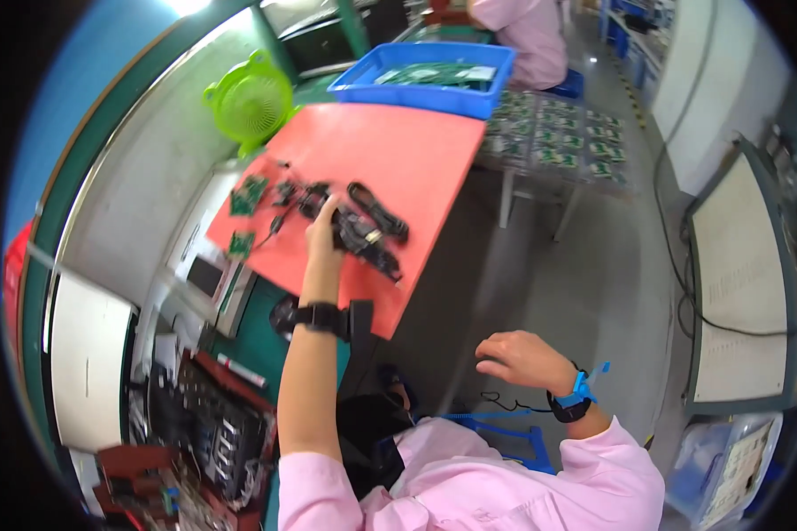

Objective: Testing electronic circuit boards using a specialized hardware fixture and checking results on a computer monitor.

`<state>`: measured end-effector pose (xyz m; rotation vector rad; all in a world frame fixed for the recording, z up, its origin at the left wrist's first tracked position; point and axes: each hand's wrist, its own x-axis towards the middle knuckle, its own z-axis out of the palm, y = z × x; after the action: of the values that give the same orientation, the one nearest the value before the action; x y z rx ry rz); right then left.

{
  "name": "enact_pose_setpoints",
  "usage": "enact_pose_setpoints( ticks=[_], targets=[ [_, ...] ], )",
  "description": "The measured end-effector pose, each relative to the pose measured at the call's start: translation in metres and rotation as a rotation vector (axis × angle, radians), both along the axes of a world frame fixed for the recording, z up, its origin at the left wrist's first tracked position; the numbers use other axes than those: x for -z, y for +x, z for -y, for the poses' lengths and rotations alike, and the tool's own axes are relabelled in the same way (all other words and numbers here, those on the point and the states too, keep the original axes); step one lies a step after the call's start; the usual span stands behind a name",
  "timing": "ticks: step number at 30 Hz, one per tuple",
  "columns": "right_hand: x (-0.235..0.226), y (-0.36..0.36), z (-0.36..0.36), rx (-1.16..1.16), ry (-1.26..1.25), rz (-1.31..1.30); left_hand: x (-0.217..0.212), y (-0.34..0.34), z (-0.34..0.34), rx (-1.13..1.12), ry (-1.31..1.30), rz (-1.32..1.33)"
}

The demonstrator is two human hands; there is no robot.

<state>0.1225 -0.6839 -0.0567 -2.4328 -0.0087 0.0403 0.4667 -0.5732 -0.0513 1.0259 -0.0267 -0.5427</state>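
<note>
- Reaching with the left hand (324,226) over the red counter (390,137), touching the bundle of black cables (356,235) near its middle; too blurred to tell whether pinching it or only resting on it.
- Holding the right hand (527,358) lower and well apart from the counter, above the grey floor (522,283), with loosely bent fingers and nothing visible in the grasp.
- Lying in the middle of the counter, under the left hand: the bundle, with thin leads straying toward the left edge.
- Done, as far as visible: gathered roughly into one heap, with a black coil (379,212) kept just beside.
- Left, judging by the lie of things: untidied lead ends, plus an upper green board (249,195) and a smaller green board (241,244) set loose near the left edge; cannot tell whether joined to any lead.
- Stocked at the far end: green boards (434,75) inside a blue tray (407,99).
- Legible brands: none found.
- Marked with fine dark specks on the large pale panel (739,274) at right, and with small patches on a sheet (746,460) at the clear plastic box (692,465); too small to read.
</note>
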Motion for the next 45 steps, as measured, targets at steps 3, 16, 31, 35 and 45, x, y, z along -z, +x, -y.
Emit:
enact_pose_setpoints(
  ticks=[3, 16, 31, 35, 45],
  targets=[
    [-0.012, 0.014, 0.000, -0.077, 0.027, 0.094, -0.016, -0.022, 0.007, -0.028, -0.105, -0.025],
    [-0.085, 0.182, -0.005, 0.156, -0.350, 0.609, -0.021, -0.126, -0.050, -0.208, 0.288, 0.309],
    [-0.157, 0.272, -0.075, -0.152, 0.751, 0.536, -0.079, -0.295, -0.287, 0.070, 1.015, 0.796],
    [-0.221, 0.212, -0.105, -0.377, 0.776, 0.593, -0.100, -0.338, -0.330, 0.089, 0.990, 0.611],
    [-0.179, 0.033, -0.227, -0.698, 1.169, 0.327, -0.089, -0.345, -0.372, -0.456, -0.182, 0.435]
  ],
)
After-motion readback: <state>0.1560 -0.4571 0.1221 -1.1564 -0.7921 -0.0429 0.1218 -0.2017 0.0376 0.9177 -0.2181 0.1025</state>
